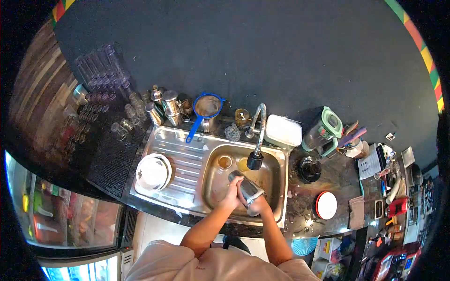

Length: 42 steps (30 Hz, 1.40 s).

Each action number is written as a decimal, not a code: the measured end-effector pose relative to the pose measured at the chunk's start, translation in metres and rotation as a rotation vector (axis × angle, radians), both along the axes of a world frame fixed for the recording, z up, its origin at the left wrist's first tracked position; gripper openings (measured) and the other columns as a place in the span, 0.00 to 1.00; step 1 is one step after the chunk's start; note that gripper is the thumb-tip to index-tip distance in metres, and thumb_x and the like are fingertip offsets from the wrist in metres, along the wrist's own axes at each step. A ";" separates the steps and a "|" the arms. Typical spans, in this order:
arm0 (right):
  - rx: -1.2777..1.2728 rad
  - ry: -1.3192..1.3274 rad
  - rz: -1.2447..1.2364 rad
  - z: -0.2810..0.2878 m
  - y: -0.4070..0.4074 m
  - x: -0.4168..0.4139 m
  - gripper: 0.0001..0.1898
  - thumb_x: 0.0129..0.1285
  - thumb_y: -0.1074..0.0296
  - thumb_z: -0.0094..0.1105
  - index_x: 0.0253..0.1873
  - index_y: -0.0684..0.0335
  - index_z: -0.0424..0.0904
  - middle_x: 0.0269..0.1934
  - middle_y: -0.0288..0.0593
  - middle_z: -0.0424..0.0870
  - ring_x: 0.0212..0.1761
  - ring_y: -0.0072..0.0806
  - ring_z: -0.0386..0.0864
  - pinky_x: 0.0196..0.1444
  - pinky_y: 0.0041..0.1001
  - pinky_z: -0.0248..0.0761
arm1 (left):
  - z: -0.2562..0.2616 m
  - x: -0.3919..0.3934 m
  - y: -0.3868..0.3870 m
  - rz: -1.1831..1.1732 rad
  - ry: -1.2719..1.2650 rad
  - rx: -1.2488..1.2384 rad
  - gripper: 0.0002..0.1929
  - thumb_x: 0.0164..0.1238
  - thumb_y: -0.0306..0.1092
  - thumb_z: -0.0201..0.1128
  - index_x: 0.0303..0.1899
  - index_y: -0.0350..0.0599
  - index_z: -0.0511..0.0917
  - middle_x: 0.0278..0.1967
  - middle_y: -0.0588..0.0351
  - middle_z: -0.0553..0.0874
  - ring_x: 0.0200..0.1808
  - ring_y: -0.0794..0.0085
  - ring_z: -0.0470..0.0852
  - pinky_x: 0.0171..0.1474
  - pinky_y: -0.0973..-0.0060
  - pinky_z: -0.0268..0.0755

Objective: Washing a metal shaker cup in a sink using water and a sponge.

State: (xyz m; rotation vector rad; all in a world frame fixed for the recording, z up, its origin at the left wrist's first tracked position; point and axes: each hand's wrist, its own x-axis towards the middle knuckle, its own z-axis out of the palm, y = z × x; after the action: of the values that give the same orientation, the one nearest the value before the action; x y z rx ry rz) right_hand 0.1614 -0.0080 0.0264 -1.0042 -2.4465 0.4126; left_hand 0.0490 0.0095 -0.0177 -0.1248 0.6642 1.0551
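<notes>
Over the stainless steel sink basin (214,189), my left hand (232,193) grips a metal cup (249,186), perhaps a shaker tin, which lies tilted. My right hand (256,205) is at the cup's lower end, partly inside its mouth; its fingers are hidden. Just above the cup hangs the black head of a flexible faucet (255,161). Behind the cup, a small round vessel with brown liquid (225,162) and a yellowish one (244,164) sit in the basin. A steel scouring pad (232,132) rests behind the rim.
White bowls (152,172) are stacked on the ribbed drainboard (186,175). A blue-rimmed strainer (207,106), metal shakers (170,103) and a white plastic container (284,130) stand along the back. To the right are a blender jar (321,130), its black base (309,169) and a white lid (327,205).
</notes>
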 end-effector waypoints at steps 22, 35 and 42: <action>-0.736 0.190 -0.394 0.030 -0.029 0.011 0.18 0.48 0.66 0.56 0.44 0.67 0.74 0.36 0.53 0.80 0.38 0.37 0.78 0.45 0.33 0.69 | 0.006 -0.024 -0.004 -0.057 -0.096 0.028 0.17 0.59 0.44 0.53 0.44 0.42 0.73 0.40 0.50 0.81 0.43 0.61 0.80 0.51 0.62 0.71; -0.419 0.364 -0.709 0.055 -0.051 -0.013 0.05 0.45 0.75 0.55 0.28 0.66 0.81 0.19 0.51 0.77 0.21 0.33 0.77 0.31 0.31 0.71 | 0.009 -0.024 -0.009 -0.009 -0.135 0.024 0.16 0.57 0.44 0.56 0.41 0.43 0.74 0.39 0.53 0.81 0.43 0.65 0.79 0.52 0.66 0.69; -0.717 0.338 -0.234 0.040 -0.057 0.002 0.16 0.46 0.75 0.54 0.44 0.66 0.78 0.37 0.46 0.80 0.39 0.31 0.76 0.45 0.28 0.69 | 0.033 -0.034 -0.014 -0.086 -0.117 -0.002 0.15 0.56 0.43 0.57 0.41 0.44 0.74 0.37 0.52 0.81 0.40 0.61 0.80 0.50 0.62 0.71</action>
State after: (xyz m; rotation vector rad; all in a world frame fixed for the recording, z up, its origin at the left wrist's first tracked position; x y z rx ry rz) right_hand 0.1632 -0.0646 0.0667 -1.3393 -1.8629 1.3120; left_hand 0.0146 -0.0040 0.0152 -0.1573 0.5595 0.9574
